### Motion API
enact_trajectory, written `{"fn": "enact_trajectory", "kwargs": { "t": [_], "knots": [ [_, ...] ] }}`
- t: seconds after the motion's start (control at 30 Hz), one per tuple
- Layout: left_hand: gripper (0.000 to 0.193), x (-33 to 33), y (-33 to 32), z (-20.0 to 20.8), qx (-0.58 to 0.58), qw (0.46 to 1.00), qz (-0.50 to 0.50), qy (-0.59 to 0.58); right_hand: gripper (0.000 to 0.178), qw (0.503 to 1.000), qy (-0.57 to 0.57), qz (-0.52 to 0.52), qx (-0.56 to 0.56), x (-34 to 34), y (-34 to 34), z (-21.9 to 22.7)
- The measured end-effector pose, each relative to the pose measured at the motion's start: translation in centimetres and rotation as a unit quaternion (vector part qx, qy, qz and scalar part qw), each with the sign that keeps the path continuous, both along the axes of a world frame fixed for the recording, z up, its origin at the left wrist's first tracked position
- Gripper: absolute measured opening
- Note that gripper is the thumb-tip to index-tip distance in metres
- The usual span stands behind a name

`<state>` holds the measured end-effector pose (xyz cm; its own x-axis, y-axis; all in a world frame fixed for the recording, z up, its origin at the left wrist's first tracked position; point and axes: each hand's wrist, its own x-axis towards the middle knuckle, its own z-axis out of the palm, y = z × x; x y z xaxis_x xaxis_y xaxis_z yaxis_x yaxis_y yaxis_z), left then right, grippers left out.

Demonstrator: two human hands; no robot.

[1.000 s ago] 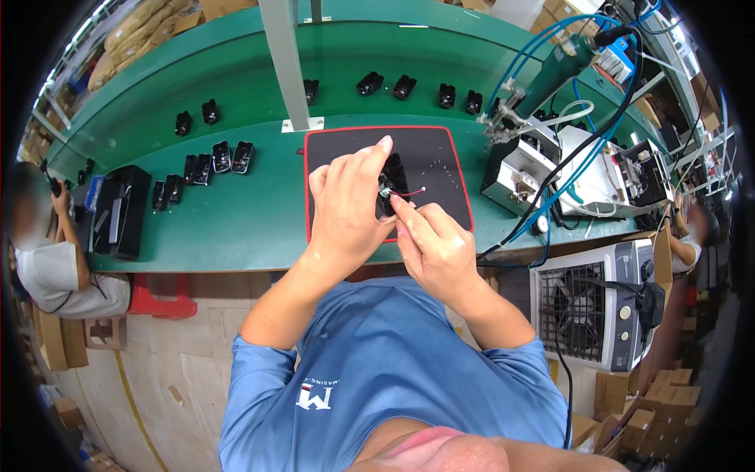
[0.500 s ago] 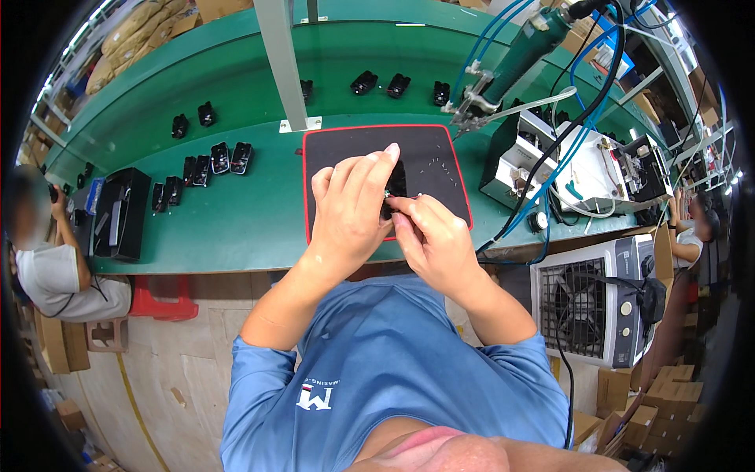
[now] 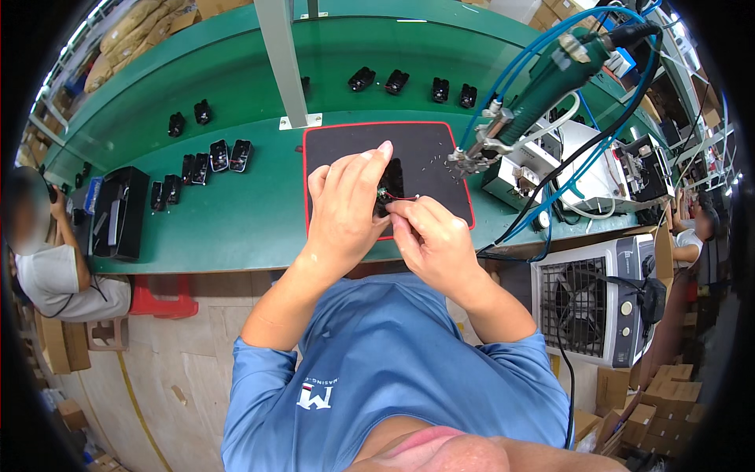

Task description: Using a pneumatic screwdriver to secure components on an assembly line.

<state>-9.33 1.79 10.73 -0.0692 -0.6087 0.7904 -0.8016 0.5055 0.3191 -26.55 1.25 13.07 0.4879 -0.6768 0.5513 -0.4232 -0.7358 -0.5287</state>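
The left hand (image 3: 346, 203) is clamped on a black housing (image 3: 395, 178) over the red-edged mat (image 3: 425, 141), near the worktop's (image 3: 236, 232) front edge; the right hand (image 3: 432, 234) meets it beside a red wire (image 3: 402, 198), grip unclear.

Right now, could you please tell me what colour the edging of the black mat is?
The mat's edging is red, best seen in the head view.

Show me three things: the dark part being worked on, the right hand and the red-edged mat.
Dark part (image 3: 396, 178): head view, on its exposed body.
Right hand (image 3: 442, 237): head view, on the back of the hand.
Red-edged mat (image 3: 423, 141): head view, on bare surface toward its far edge.
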Motion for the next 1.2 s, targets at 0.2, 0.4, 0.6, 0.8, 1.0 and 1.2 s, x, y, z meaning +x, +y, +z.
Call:
{"fn": "enact_trajectory", "kwargs": {
  "t": [0.2,0.4,0.6,0.8,1.0,1.2],
  "knots": [
    [0.100,0.2,0.1,0.3,0.025,1.000,-0.007,0.004,0.024,1.000,-0.019,-0.004,-0.015,0.0,-0.1,-0.2],
    [0.098,0.0,0.0,0.2,0.029,1.000,-0.008,0.008,0.029,1.000,-0.003,0.001,-0.025,0.0,-0.3,-0.4],
    [0.095,0.1,-0.2,0.3,0.015,1.000,-0.010,0.000,0.024,1.000,0.025,0.005,0.000,0.0,-0.5,0.3],
    [0.101,0.2,-0.1,0.5,0.033,0.999,-0.019,0.003,0.022,1.000,0.018,0.014,-0.008,-0.1,-0.7,0.3],
    [0.096,0.3,-0.3,0.7,0.026,0.999,-0.044,-0.005,0.015,0.996,0.082,0.035,-0.001,-0.8,-1.4,0.7],
    [0.101,0.8,-0.9,0.4,0.015,0.997,-0.063,-0.029,0.014,0.994,0.072,0.064,0.052,-1.0,-2.1,0.8]
  ]
}}
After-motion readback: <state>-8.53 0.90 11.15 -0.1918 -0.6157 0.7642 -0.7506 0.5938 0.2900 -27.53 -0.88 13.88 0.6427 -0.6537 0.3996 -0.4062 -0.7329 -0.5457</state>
